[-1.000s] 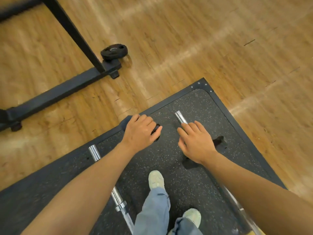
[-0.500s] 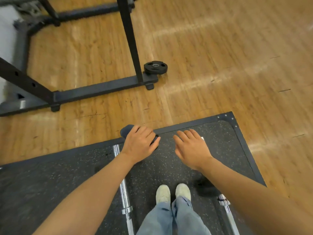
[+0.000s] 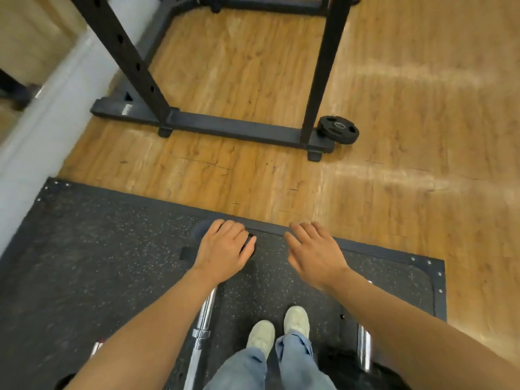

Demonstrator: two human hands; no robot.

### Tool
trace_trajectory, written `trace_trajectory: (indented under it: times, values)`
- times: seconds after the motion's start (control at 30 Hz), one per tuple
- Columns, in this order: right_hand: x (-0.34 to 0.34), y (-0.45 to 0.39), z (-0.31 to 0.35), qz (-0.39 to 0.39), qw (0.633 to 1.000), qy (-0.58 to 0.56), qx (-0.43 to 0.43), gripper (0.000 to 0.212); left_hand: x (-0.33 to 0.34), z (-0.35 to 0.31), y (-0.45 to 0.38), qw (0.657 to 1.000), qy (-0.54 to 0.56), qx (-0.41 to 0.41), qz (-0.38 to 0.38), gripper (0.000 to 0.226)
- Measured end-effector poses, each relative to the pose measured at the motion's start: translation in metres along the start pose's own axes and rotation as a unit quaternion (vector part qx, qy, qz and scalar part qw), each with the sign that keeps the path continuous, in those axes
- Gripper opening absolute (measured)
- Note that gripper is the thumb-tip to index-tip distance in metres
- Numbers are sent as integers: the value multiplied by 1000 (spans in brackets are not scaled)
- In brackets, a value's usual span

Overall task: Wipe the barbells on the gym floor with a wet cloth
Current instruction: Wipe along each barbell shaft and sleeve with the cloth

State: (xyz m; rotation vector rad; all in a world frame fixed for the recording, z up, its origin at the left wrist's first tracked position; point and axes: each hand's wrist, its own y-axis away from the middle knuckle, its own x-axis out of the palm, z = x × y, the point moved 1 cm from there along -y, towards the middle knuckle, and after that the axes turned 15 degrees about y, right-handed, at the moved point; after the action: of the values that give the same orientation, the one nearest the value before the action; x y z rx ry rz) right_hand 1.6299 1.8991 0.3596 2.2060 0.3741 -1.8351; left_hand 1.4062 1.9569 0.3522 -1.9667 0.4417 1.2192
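**Two bars lie below, cloth in the left hand**

Two chrome bars lie on the dark mat point(image 3: 84, 249), one to each side of the person's shoes point(image 3: 260, 334). The left bar point(image 3: 206, 311) runs from under the left forearm toward the bottom edge; its collar shows just below the wrist. The right bar point(image 3: 364, 347) shows only as a short bright length beside the right forearm, the rest hidden.

The left hand point(image 3: 223, 249) is held palm down with its fingers curled round a dark cloth point(image 3: 249, 243), of which only a small fold peeps out by the thumb. A dark blurred patch beyond the knuckles may be more of it or a shadow; I cannot tell which. The right hand point(image 3: 313, 251) is spread, fingers straight and slightly apart, holding nothing and touching nothing I can make out.

Both hands hover near the mat's far edge, above and beyond the bars, so no wiping stroke seems under way; this looks like a pause between strokes or a change of stance.

Next, the cloth must come down onto a bar and wrap the shaft, then slide along its length. The free hand could steady the bar, since a round bar may roll on the mat. A rack point(image 3: 242, 128) and a plate point(image 3: 339, 132) stand well apart on the wood floor point(image 3: 422, 136).
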Motion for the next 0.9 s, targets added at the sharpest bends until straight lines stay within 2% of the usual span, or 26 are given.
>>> trace_trajectory:
  times: [0.2,0.33,0.53,0.63,0.9]
  values:
    - [22,-32,8,-19,996,34,-76,36,15,19,36,994,-28,-102,3,38]
    - [42,-58,32,-20,991,31,-125,37,26,41,58,990,-34,-140,1,38]
    - [63,-89,67,6,988,26,-150,34,31,62,88,981,-42,-192,-1,39]
    - [67,-100,75,17,984,6,-178,45,37,66,96,975,-49,-215,2,41]
    - [99,-147,58,17,965,5,-260,50,67,75,95,956,-91,-279,-21,36]
